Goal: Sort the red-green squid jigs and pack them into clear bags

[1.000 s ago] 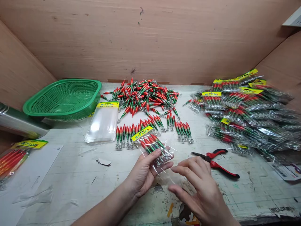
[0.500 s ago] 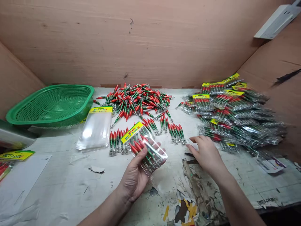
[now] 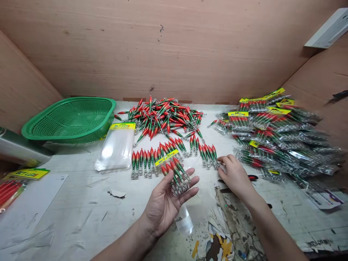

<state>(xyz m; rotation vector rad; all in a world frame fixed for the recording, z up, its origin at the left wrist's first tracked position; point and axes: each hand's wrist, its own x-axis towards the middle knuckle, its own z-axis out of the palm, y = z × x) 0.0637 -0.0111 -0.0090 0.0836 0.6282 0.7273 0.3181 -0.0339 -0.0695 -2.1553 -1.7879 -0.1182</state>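
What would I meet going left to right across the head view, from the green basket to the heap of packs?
Green basket → clear bags → left hand holding a lure pack → right hand → heap of packs.

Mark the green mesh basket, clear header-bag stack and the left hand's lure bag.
Green mesh basket (image 3: 71, 119): head view, mesh floor.
Clear header-bag stack (image 3: 115, 148): head view, top bag's clear front.
Lure bag (image 3: 177, 174): head view, clear front over lures.
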